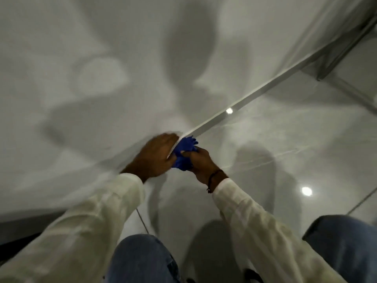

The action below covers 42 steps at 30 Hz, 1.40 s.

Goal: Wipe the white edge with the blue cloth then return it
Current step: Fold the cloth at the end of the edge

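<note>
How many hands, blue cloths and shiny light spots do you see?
Hands: 2, left hand and right hand
Blue cloth: 1
Light spots: 2, one, another
Total: 5

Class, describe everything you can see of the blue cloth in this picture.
The blue cloth is a deep, bright blue, soft-looking fabric, bunched into a crumpled wad rather than spread flat. Its loose top end fans out in small folds. It sits pressed against the near end of the white edge. The right hand grips it from the right, fingers curled into the folds; the left hand touches its left side. Its lower part is hidden between the hands.
</note>
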Motion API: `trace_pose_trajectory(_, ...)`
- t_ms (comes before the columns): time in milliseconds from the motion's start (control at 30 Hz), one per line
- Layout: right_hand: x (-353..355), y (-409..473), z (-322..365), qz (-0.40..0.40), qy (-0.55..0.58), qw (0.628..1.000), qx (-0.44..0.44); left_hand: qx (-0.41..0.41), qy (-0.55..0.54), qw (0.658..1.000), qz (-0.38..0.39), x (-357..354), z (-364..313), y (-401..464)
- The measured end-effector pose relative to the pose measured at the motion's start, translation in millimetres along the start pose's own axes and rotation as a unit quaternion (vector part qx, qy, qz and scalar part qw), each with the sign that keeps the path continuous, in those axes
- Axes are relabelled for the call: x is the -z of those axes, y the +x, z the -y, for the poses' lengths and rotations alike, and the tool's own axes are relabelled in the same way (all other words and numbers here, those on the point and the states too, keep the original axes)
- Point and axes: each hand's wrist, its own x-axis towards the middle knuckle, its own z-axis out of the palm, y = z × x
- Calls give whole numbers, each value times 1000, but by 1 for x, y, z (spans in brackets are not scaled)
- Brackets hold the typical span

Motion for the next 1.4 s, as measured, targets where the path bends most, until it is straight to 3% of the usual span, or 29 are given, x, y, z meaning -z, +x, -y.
trace_pose_trajectory(100, -19, -94, 67, 61, -26, 998, -21, 56, -230, 971, 31, 67, -45, -51)
trace_pose_trajectory(367, -98, -329, 213, 178, -133, 973, -53, 167, -406, 899, -13, 271, -118, -222)
trace_pose_trajectory(500, -155, -412, 251, 246, -206, 944, -83, 188, -445, 875, -32, 343, -130, -322)
trace_pose_trajectory(633, -219, -470, 259, 307, -315, 893, -94, 270, -538, 784, -155, 384, -129, -412)
trace_pose_trajectory(700, -253, -491, 251, 313, -376, 867, -95, 312, -569, 718, -251, 390, -128, -461)
trace_pose_trajectory(767, -289, -509, 234, 312, -424, 844, -104, 395, -617, 598, -326, 387, -121, -508)
trace_pose_trajectory(833, -324, -522, 213, 326, -470, 812, -113, 451, -670, 479, -343, 374, -112, -551)
trace_pose_trajectory(867, -342, -528, 198, 342, -496, 791, -113, 461, -694, 438, -337, 366, -107, -572)
trace_pose_trajectory(1033, -421, -536, 101, 410, -635, 654, -35, 536, -692, 292, -386, 287, -77, -652)
trace_pose_trajectory(1133, -451, -523, 34, 408, -701, 583, 50, 605, -669, 260, -343, 232, -53, -678)
trace_pose_trajectory(1233, -467, -498, -36, 410, -747, 512, 108, 637, -668, 257, -285, 176, -30, -689)
trace_pose_trajectory(1400, -470, -455, -122, 456, -761, 436, 150, 660, -663, 260, -238, 117, -8, -695)
